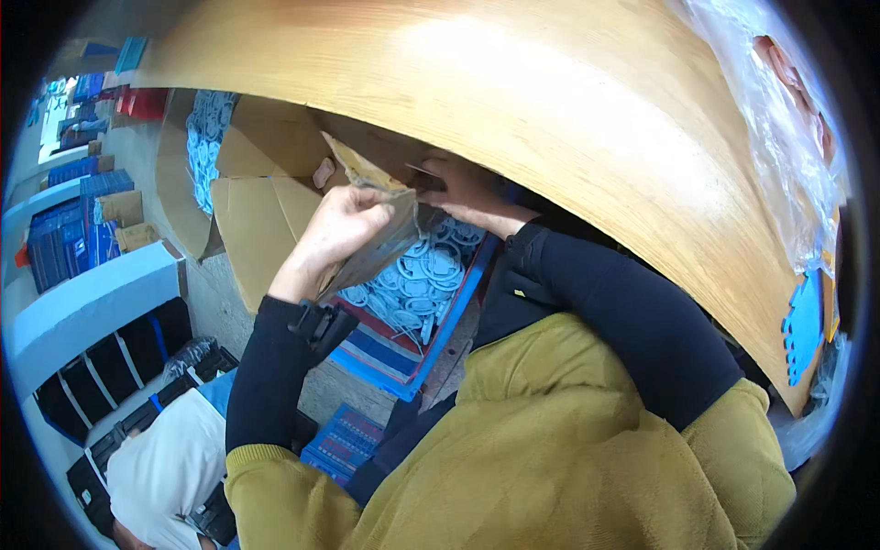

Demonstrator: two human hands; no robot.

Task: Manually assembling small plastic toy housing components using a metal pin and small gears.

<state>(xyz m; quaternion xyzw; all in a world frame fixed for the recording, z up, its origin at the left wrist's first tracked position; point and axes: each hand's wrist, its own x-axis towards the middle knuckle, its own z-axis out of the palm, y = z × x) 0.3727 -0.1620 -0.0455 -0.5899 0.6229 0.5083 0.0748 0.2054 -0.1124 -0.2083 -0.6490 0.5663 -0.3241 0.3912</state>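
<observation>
My left hand (346, 225) is closed on the upper edge of a worn cardboard flap (374, 252), with the thumb and fingers pinching it. Across from it, my right hand (463, 197) reaches in under the table's edge. Its fingers are bent at the far end of the cardboard, beside a thin pale edge; shadow partly hides its grip. Below both hands, many light blue ring-shaped plastic pieces (417, 282) lie heaped in a blue-rimmed crate (456, 316). The flap covers part of the heap.
A wooden table (550, 119) curves across the top. Open cardboard boxes (257, 206) stand left, one with more blue pieces (209, 137). A person in white (170, 458) is lower left. Clear plastic sheeting (747, 110) and a blue foam mat (804, 321) lie right.
</observation>
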